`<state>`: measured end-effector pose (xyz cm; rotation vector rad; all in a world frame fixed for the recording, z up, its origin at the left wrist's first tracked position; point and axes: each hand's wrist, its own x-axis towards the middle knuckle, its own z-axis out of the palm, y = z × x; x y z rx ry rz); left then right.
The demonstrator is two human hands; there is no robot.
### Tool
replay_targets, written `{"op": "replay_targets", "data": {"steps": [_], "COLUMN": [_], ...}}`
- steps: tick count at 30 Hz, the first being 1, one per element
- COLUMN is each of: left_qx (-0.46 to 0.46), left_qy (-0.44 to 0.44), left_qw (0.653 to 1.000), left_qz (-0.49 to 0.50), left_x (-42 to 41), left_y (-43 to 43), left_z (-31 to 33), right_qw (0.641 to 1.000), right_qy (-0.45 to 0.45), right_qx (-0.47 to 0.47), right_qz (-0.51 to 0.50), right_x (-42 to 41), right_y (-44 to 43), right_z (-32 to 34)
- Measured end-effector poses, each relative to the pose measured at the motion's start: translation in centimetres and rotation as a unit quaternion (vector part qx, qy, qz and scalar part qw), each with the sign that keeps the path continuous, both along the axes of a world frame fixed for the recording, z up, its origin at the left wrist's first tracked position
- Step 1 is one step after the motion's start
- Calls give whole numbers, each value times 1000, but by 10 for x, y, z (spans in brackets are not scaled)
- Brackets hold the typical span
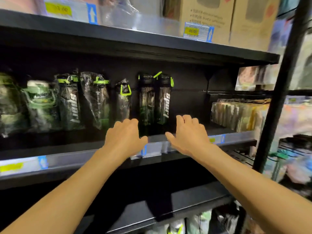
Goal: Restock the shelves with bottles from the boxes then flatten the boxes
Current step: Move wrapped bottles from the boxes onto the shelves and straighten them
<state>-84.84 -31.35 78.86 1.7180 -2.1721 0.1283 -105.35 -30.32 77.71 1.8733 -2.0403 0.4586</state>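
Two tall black sport bottles with lime-green lids stand side by side on the middle shelf (228, 131): the left bottle (146, 105) and the right bottle (164, 102). My left hand (125, 135) is at the left bottle's lower left side, fingers loosely bent, with the thumb lying across its base. My right hand (188, 132) hovers just right of the right bottle with a small gap, its thumb pointing toward the bottle's foot. Neither hand wraps a bottle. No box is in view.
More plastic-wrapped black and green bottles (70, 100) fill the shelf to the left. Flat packaged goods (236, 112) stand at the right. Cardboard cartons (211, 17) sit on the shelf above. A black upright post (280, 92) runs down the right side. A lower shelf (185, 201) is below my arms.
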Motion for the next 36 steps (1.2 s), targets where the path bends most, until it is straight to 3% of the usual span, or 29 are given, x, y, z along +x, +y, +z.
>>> {"op": "replay_targets", "data": {"steps": [10,21,29,36], "left_qx": [-50,46,108,162], "left_qy": [-60,-85,-109,-70], "left_qw": [997,993,979,967], "left_qz": [24,69,131,185], "left_x": [51,112,212,344], "left_y": [132,294,383,403], "left_z": [-57,-144,-202,-245], "right_qw": [999,991,977,967], "right_qy": [33,26,28,23], "right_qx": [32,120,178,212], "right_qz": [1,60,116,142], "right_x": [49,115,208,328], "right_y": [144,293,360,361], "right_z": [-59,-148,-195,-237]}}
